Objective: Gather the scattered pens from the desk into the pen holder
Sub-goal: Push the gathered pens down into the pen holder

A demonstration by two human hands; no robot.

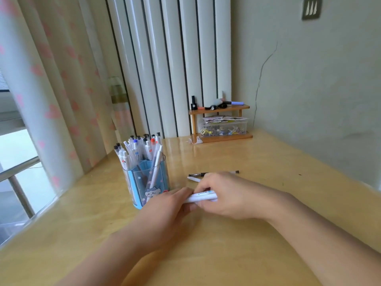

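Observation:
A blue see-through pen holder (144, 182) with a cat picture stands on the wooden desk (268, 162), packed with several white pens. Both hands meet just right of it around a white pen (203, 197) held level above the desk. My left hand (165, 211) grips the pen's left end and my right hand (228, 195) closes over its right end. Behind my right hand lie a black-tipped pen (206, 174) and another white pen (193, 178), both partly hidden by my fingers.
A small wooden shelf (221, 122) stands at the desk's back by the wall, with markers on top and a clear box of clips below. A curtain (51, 96) and a window rail run along the left edge. A white radiator (171, 65) rises behind.

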